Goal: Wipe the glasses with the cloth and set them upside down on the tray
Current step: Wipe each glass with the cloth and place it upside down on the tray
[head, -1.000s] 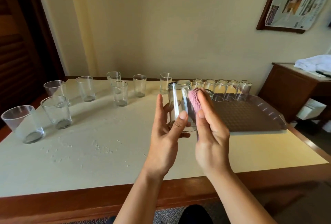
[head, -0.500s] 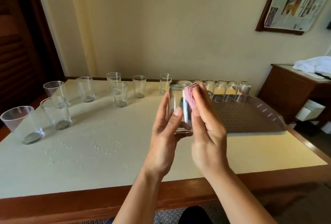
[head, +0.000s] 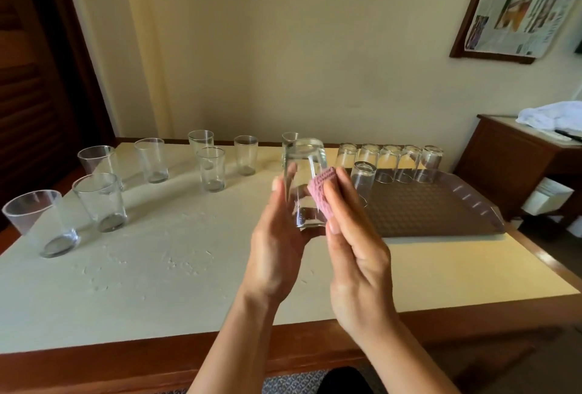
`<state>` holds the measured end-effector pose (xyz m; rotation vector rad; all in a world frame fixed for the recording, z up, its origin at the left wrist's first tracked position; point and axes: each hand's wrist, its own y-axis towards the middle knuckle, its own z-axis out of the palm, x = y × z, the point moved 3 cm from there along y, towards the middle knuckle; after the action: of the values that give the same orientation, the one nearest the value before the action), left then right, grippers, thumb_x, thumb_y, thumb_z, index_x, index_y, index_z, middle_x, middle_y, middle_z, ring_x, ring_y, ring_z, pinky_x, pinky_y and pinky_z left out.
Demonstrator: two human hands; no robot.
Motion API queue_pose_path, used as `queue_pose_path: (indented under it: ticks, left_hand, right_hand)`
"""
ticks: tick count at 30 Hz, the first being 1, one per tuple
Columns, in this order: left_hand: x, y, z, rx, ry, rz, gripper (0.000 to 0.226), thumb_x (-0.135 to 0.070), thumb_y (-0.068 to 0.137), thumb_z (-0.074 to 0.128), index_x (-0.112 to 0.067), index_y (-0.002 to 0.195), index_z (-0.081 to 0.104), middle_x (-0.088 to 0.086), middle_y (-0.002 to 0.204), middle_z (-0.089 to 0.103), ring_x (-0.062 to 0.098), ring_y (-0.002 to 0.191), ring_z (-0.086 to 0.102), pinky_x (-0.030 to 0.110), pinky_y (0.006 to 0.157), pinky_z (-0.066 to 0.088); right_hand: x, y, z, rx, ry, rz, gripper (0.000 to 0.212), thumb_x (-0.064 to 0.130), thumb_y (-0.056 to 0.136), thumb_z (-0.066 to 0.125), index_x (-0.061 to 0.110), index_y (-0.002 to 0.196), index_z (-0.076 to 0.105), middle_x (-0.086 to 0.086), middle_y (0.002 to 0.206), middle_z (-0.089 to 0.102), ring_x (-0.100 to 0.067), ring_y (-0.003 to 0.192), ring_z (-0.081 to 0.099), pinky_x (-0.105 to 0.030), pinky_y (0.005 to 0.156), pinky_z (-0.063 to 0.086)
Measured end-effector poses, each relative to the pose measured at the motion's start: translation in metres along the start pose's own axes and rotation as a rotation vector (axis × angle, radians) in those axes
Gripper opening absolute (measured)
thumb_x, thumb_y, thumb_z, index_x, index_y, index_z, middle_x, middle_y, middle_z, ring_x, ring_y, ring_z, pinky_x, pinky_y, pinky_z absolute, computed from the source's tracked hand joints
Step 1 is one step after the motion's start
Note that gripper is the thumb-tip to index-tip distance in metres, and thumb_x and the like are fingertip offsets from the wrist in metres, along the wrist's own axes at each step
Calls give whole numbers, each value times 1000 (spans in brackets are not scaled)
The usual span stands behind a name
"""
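The person holds one clear glass [head: 304,182] in the air above the table [head: 157,267], in front of the body and just left of the tray [head: 441,214]. The left hand [head: 275,252] grips this glass from the left side, with the fingers behind it and the thumb along its near wall. The glass is nearly upright and leans a little; whether its mouth or its base is on top, the picture does not tell clearly. The right hand [head: 356,255] is closed on a folded pink cloth [head: 322,193] and presses it against the right wall of the glass, with the thumb and the fingers pinching the cloth between them. On the brown tray five glasses [head: 389,162] stand upside down in a row along its far edge, and a sixth glass [head: 362,181] stands upside down just in front of this row, near the cloth. On the left part of the table eight other glasses [head: 212,168] stand upright, some near the far edge and some nearer to the left corner. Small drops or marks of water [head: 176,263] lie on the pale table top in front of them.
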<state>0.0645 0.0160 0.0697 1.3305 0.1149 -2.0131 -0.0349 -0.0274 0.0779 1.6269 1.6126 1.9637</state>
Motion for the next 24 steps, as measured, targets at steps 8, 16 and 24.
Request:
queue_pose_path:
  ticks: [8, 16, 24]
  left_hand:
    - [11, -6, 4, 68, 48, -38, 66, -37, 96, 57, -39, 158, 36, 3, 114, 72, 12, 78, 65, 39, 86, 53]
    - [3, -2, -2, -18, -15, -37, 52, -42, 103, 50, -26, 152, 49, 5, 131, 71, 29, 111, 66, 50, 96, 50]
    - [1, 1, 3, -72, -22, -12, 49, -36, 98, 65, -20, 144, 57, 0, 111, 76, 16, 93, 71, 30, 77, 56]
  right_hand:
    - [-12, 24, -16, -52, -54, 36, 42, 3, 105, 43, 8, 147, 46, -9, 164, 34, -20, 153, 32, -33, 122, 33]
    - [-8, -5, -4, -17, 9, 16, 44, -8, 102, 43, 5, 144, 49, -14, 163, 34, -22, 146, 44, -36, 118, 39]
    - [-10, -1, -3, -7, -3, 53, 44, -1, 104, 43, 8, 146, 48, -8, 164, 35, -25, 150, 39, -45, 120, 37]
